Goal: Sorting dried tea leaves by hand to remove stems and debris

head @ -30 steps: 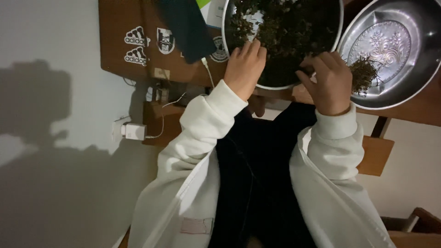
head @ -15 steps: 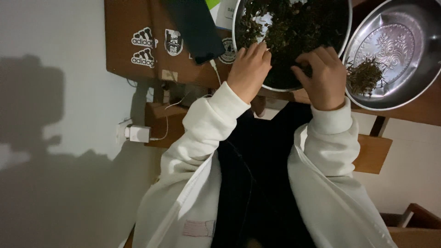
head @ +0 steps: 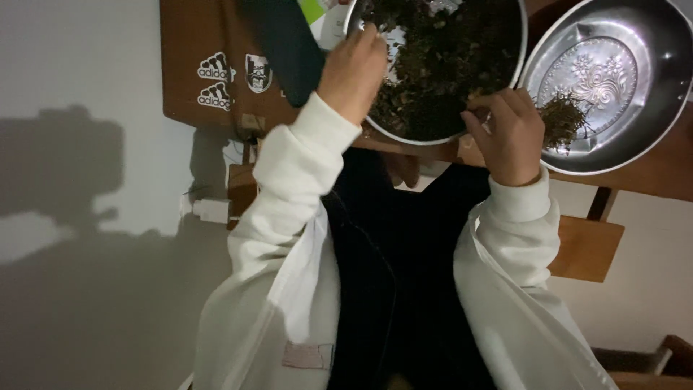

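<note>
A round metal tray (head: 521, 43) heaped with dark dried leaves (head: 440, 65) stands on a brown wooden table (head: 195, 43). My left hand (head: 354, 72) curls over the tray's left rim. My right hand (head: 505, 133) is at the tray's near rim, its fingers pinched together among the leaves. To the right stands a second metal tray (head: 635, 123) with an embossed flower pattern. It holds a small pile of picked leaves (head: 559, 119) just beside my right hand. Both arms are in white sleeves.
A dark green flat object (head: 285, 43) lies on the table left of the leaf tray. Stickers (head: 216, 79) mark the table's side. A white plug adapter (head: 213, 209) with cables lies on the pale floor. A wooden seat (head: 585, 245) shows at right.
My right hand has moved left from the small pile in the embossed tray to the near rim of the leaf tray. My left hand stays on the rim.
</note>
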